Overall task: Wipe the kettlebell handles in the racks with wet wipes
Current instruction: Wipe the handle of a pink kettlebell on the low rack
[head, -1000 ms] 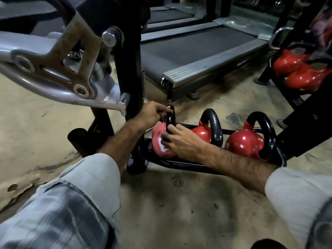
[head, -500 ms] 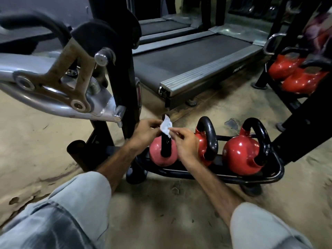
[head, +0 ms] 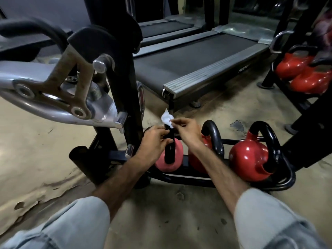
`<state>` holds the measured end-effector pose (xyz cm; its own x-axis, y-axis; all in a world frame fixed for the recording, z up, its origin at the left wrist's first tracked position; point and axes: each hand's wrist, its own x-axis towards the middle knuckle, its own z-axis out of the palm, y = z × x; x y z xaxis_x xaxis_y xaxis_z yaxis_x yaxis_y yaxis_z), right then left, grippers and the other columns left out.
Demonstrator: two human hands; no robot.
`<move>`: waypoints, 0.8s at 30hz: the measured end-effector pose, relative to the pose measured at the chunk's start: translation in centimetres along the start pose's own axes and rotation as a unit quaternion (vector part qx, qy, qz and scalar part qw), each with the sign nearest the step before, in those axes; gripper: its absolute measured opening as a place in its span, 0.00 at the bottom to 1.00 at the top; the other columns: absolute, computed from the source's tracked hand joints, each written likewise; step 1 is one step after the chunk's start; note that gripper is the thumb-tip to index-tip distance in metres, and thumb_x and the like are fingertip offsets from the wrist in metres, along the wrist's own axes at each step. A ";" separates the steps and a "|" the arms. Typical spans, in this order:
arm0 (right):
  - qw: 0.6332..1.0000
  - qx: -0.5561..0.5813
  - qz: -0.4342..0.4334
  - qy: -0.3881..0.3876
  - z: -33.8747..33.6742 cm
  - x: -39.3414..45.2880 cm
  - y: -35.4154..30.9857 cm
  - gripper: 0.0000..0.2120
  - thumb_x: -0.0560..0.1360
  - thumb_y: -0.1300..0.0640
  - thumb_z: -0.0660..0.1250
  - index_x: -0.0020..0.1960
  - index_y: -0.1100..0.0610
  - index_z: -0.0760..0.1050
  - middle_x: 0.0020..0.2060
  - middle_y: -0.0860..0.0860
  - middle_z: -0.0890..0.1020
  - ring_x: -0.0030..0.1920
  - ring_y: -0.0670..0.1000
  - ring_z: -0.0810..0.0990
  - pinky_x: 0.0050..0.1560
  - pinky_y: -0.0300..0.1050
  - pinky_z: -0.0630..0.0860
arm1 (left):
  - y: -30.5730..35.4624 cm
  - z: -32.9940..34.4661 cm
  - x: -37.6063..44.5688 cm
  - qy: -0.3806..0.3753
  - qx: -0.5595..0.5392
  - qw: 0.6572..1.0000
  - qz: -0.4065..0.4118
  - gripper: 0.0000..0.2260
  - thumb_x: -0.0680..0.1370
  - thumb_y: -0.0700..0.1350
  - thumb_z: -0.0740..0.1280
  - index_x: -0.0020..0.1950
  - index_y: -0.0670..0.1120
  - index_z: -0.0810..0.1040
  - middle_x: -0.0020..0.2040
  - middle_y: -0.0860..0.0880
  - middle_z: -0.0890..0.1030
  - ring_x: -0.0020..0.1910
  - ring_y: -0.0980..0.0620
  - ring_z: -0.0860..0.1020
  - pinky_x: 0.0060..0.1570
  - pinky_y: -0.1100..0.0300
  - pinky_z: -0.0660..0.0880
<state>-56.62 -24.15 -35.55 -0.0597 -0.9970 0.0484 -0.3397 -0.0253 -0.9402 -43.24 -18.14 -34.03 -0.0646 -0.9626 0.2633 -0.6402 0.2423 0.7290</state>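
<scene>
head cam: left hand (head: pixel 154 141) has its fingers wrapped round the black handle (head: pixel 169 150) of the pink kettlebell (head: pixel 170 163) at the left end of the floor rack (head: pixel 188 178), right hand (head: pixel 186 129) pinching a scrunched white wet wipe (head: pixel 167 119) right at the handle's top.

Rack (head: pixel 188 178): low black tube frame, lower centre of frame, on the floor (head: pixel 36 159).
Load: pink kettlebell (head: pixel 175 159), two red kettlebells (head: pixel 249 157).
</scene>
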 end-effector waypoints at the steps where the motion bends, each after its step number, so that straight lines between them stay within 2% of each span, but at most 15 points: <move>1: 1.000 0.000 0.008 -0.001 0.4 1.5 0.0 0.05 0.72 0.58 0.74 0.48 0.53 0.86 0.40 0.46 0.86 0.43 0.41 0.83 0.49 0.34 0.78 | -0.1 0.1 0.1 -0.002 0.011 1.000 0.001 0.15 0.71 0.38 0.74 0.56 0.36 0.81 0.56 0.42 0.79 0.53 0.47 0.80 0.59 0.55 0.76; 3: 0.999 0.000 0.035 -0.016 1.3 4.5 1.0 0.04 0.71 0.57 0.75 0.46 0.52 0.86 0.42 0.49 0.87 0.47 0.47 0.84 0.54 0.44 0.80 | -0.5 0.2 0.2 -0.007 0.020 1.000 -0.002 0.16 0.71 0.39 0.74 0.57 0.37 0.80 0.56 0.42 0.79 0.54 0.47 0.80 0.59 0.55 0.77; 6: 0.993 0.062 0.095 -0.036 1.9 6.7 3.7 0.04 0.69 0.56 0.74 0.44 0.52 0.86 0.42 0.53 0.87 0.46 0.53 0.86 0.54 0.55 0.82 | -0.6 0.2 0.3 -0.012 0.026 1.000 -0.008 0.17 0.71 0.40 0.74 0.58 0.37 0.80 0.58 0.44 0.78 0.55 0.49 0.79 0.59 0.56 0.76; 7: 0.991 0.085 0.102 -0.035 1.6 5.7 3.1 0.05 0.71 0.58 0.74 0.46 0.54 0.85 0.42 0.53 0.86 0.45 0.54 0.86 0.53 0.55 0.82 | -0.5 0.3 0.3 -0.013 0.027 0.999 -0.010 0.17 0.71 0.40 0.74 0.58 0.37 0.80 0.58 0.44 0.78 0.55 0.48 0.79 0.59 0.55 0.76; 9: 0.984 0.128 0.120 -0.040 1.3 4.1 2.3 0.06 0.74 0.61 0.72 0.50 0.57 0.84 0.41 0.53 0.86 0.41 0.52 0.85 0.48 0.48 0.83 | -0.7 0.2 0.3 -0.019 0.028 0.999 -0.014 0.17 0.71 0.40 0.74 0.58 0.37 0.80 0.58 0.44 0.78 0.55 0.48 0.79 0.59 0.55 0.76; 11: 0.978 0.148 0.134 -0.056 1.0 3.9 2.2 0.05 0.75 0.63 0.70 0.49 0.56 0.83 0.41 0.53 0.85 0.39 0.49 0.84 0.43 0.44 0.82 | -0.8 0.2 0.3 -0.022 0.024 0.999 -0.017 0.17 0.71 0.41 0.74 0.59 0.37 0.80 0.59 0.44 0.78 0.55 0.49 0.79 0.59 0.56 0.76; 14: 0.975 0.146 0.159 -0.060 1.7 5.7 1.7 0.06 0.75 0.64 0.70 0.50 0.59 0.83 0.47 0.59 0.85 0.43 0.54 0.84 0.49 0.51 0.81 | -0.6 0.2 0.4 -0.021 0.017 0.999 -0.023 0.18 0.71 0.41 0.74 0.59 0.37 0.79 0.59 0.45 0.77 0.55 0.50 0.79 0.59 0.57 0.77; 16: 0.972 0.123 0.185 -0.074 2.3 7.0 1.3 0.08 0.75 0.67 0.68 0.54 0.65 0.81 0.44 0.60 0.83 0.42 0.54 0.81 0.49 0.48 0.80 | -0.7 0.3 0.4 -0.025 0.014 0.999 -0.030 0.18 0.72 0.40 0.74 0.60 0.37 0.79 0.61 0.45 0.77 0.55 0.50 0.79 0.59 0.57 0.77; 18: 0.968 0.088 0.210 -0.109 2.3 7.4 1.1 0.10 0.76 0.68 0.64 0.55 0.67 0.80 0.38 0.55 0.81 0.36 0.49 0.77 0.36 0.38 0.76 | -0.8 0.3 0.5 -0.037 0.018 0.999 -0.026 0.19 0.72 0.40 0.73 0.62 0.39 0.78 0.64 0.46 0.76 0.57 0.49 0.79 0.60 0.54 0.76; 20: 0.965 0.050 0.220 -0.136 1.8 7.2 0.8 0.12 0.76 0.69 0.61 0.56 0.68 0.80 0.38 0.55 0.80 0.32 0.48 0.75 0.26 0.33 0.71 | -0.8 0.4 0.7 -0.056 0.046 0.997 -0.005 0.19 0.73 0.40 0.72 0.64 0.40 0.76 0.68 0.47 0.74 0.62 0.46 0.76 0.62 0.50 0.75; 22: 0.968 0.028 0.205 -0.145 1.5 7.3 0.4 0.13 0.77 0.69 0.61 0.58 0.69 0.79 0.38 0.56 0.79 0.32 0.48 0.75 0.26 0.34 0.72 | -0.7 0.4 0.7 -0.072 0.082 0.994 0.004 0.19 0.75 0.40 0.70 0.65 0.41 0.75 0.69 0.46 0.73 0.66 0.46 0.74 0.64 0.50 0.72; 24: 0.973 0.018 0.154 -0.172 0.9 7.4 -0.9 0.11 0.78 0.69 0.63 0.58 0.69 0.78 0.36 0.56 0.79 0.31 0.46 0.76 0.30 0.35 0.72 | -0.8 0.3 0.7 -0.071 0.084 0.994 0.006 0.19 0.75 0.40 0.70 0.66 0.41 0.75 0.70 0.45 0.72 0.67 0.46 0.73 0.65 0.51 0.72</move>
<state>-55.92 -31.59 -34.67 0.1654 -0.9230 -0.3473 -0.3212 0.2825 -0.9039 -42.98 -19.09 -34.65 -0.1729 -0.9702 0.1696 -0.7567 0.2410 0.6078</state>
